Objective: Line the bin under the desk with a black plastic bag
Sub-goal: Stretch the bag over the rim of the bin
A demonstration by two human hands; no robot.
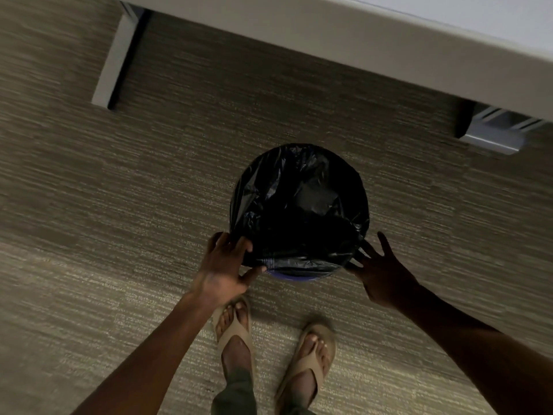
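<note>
A round bin [294, 276] stands on the carpet in front of the desk; only a blue strip of its near wall shows. A black plastic bag [299, 202] fills its mouth and folds over the rim all round. My left hand [223, 271] grips the bag's folded edge at the bin's near-left side, thumb under and fingers over. At the near-right side my right hand [380, 272] has its fingers spread, fingertips against the bag's edge without closing on it.
The pale desk [344, 52] edge runs across the top, with grey desk legs at the left [115, 61] and right [493, 133]. My two feet in tan sandals [311, 351] stand on the striped carpet just behind the bin.
</note>
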